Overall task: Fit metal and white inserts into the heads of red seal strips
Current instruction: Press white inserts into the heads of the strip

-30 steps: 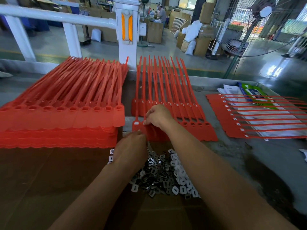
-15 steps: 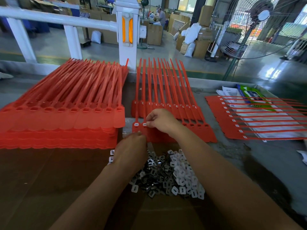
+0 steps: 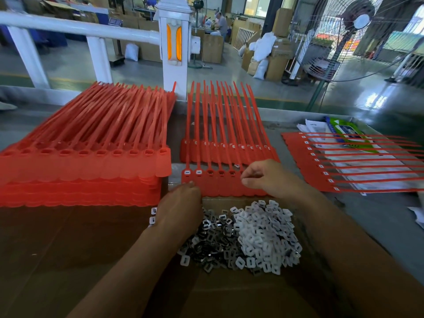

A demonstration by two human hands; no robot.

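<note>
Red seal strips (image 3: 220, 188), joined side by side into one flat sheet, lie in the middle of the bench. Their heads (image 3: 221, 172) form a row nearest the person, and the long tails point away. The two leftmost heads already show white in their slots; the next few are empty.

The sheet looks like thin moulded plastic, so it is probably light and bendy and likely to slide or bow when pushed. It is best pinned down on the broad tabs just below the heads.

Just in front of the sheet, loose metal inserts (image 3: 213, 234) and white inserts (image 3: 263, 235) are heaped on brown cardboard (image 3: 57, 249). They are tiny and likely easy to fumble, so an edge pinch between thumb and forefinger suits them.

The left hand (image 3: 181, 204) reaches forward, back uppermost, fingertips on the sheet's near left corner. Whether it pinches or only presses cannot be told.

The right hand (image 3: 263, 177) hovers over the heads further right. Its fingers are curled, with thumb and forefinger close together; whether they hold an insert is not visible.

A tall stack of strips (image 3: 85, 166) sits to the left, and another sheet (image 3: 305, 164) to the right.
</note>
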